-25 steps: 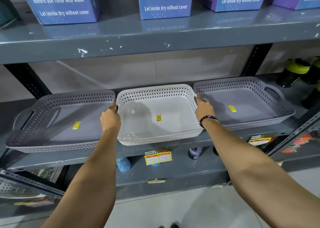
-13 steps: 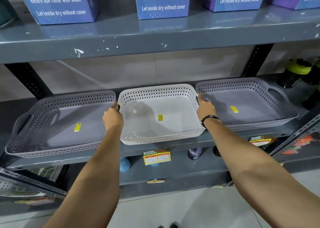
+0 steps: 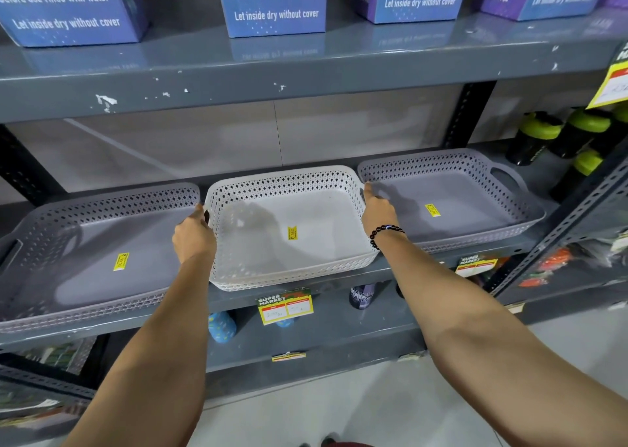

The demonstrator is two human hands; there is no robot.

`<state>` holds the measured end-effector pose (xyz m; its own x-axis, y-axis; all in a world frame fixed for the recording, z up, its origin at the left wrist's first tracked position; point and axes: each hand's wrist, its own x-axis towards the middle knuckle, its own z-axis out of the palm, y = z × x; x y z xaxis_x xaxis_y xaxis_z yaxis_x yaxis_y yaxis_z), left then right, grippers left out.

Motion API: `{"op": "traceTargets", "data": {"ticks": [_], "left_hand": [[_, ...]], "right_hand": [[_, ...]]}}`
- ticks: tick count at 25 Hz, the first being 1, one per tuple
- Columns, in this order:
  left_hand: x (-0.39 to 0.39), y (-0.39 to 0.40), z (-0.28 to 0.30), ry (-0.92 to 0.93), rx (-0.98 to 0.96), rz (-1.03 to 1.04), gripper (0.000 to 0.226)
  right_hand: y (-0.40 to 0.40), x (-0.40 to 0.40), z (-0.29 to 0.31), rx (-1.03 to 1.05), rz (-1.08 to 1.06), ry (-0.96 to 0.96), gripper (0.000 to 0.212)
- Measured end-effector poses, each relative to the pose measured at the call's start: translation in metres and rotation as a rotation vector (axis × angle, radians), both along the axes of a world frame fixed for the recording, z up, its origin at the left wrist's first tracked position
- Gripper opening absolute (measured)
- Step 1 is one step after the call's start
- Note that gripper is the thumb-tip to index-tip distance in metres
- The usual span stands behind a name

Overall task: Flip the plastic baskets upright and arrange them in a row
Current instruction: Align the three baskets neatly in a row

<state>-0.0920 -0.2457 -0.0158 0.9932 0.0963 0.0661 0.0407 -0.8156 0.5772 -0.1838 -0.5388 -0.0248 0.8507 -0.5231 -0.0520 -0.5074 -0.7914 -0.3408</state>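
While both hands grip white basket (image 3: 289, 229) sides, grey baskets flank, sticker inside each.

Grey baskets (image 3: 98, 252) (image 3: 452, 201) flank white basket (image 3: 289, 229) (no side gaps); room above.

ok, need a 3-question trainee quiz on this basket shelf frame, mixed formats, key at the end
1. True or false: all three baskets stand open side up on the middle shelf.
2. Multiple choice: which basket do the left hand and right hand hold? A) left grey basket B) white basket C) right grey basket
3. Fill in: the beaded bracelet is on the ___ wrist.

Key
1. True.
2. B, one hand on each side wall.
3. Right.
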Motion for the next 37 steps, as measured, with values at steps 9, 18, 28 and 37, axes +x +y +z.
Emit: {"op": "traceTargets", "data": {"ticks": [9,18,28,37], "left_hand": [[-0.0048,-0.0003,0.0016,0.007,-0.018,0.014,0.051],[-0.0065,-0.0005,0.0036,0.005,0.01,0.0,0.051],[-0.0022,-0.001,0.0013,0.002,0.023,0.0,0.05],[-0.0014,-0.0003,0.0014,-0.012,0.02,-0.021,0.047]], "right_hand": [[0.0005,-0.0031,-0.0003,0.035,0.001,-0.013,0.068],[-0.0017,-0.0023,-0.001,-0.006,0.027,0.002,0.068],[-0.0047,0.0004,-0.0023,-0.009,0.033,-0.007,0.067],[-0.0053,0.0016,-0.0024,-0.021,0.023,-0.017,0.065]]}}
